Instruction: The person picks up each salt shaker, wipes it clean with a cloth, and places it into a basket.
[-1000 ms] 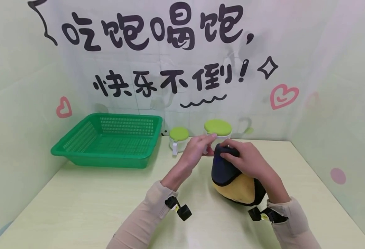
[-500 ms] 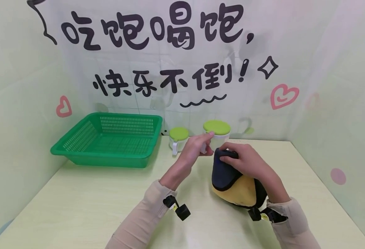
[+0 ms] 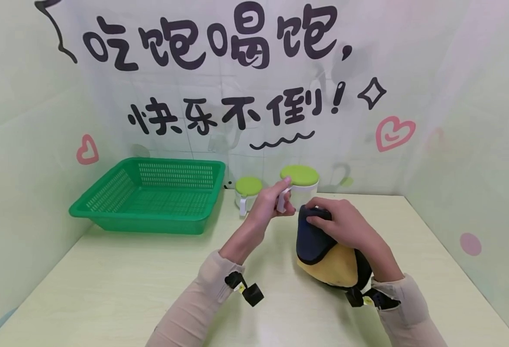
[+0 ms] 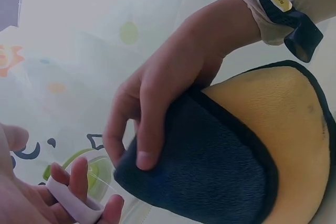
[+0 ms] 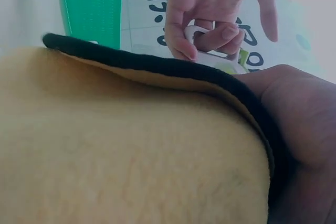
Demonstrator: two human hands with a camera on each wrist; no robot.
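My left hand point(image 3: 268, 202) grips the white handle point(image 4: 73, 203) of a clear jar with a light green lid point(image 3: 300, 175), fingers hooked through its loop. My right hand point(image 3: 345, 221) pinches a folded cloth point(image 3: 313, 238), plush, navy on one side and yellow on the other, with black edging. The cloth's navy corner is turned over its yellow face, and the rest hangs down toward the table, just in front of the jar. In the right wrist view the yellow side point(image 5: 131, 145) fills the foreground and the left hand point(image 5: 215, 3) shows beyond.
A smaller jar with a green lid point(image 3: 248, 186) stands left of the held one, near the back wall. Farther left is a green plastic basket point(image 3: 150, 225). A printed curtain point(image 3: 345, 140) backs the pale table point(image 3: 128, 289).
My left hand and the green-lidded jar have shifted slightly left and up. My right hand has lowered the cloth's pinched corner a little, still holding it.
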